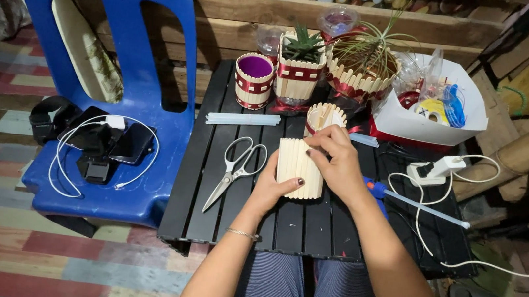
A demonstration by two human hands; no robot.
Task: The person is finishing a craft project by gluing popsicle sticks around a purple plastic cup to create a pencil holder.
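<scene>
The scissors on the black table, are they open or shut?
Open. The scissors lie flat on the table, left of the hands; the two handle loops sit apart, though the blades look nearly together.

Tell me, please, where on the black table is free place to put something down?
The black slatted table is bare along its near edge, below the scissors and both hands, and left of the scissors. The back row of stick pots, the white box and white cable crowd the rest.

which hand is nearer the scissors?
Left. The left hand grips the craft-stick cylinder just right of the scissors, apart from them. The right hand rests on the cylinder's far side, farther away.
</scene>
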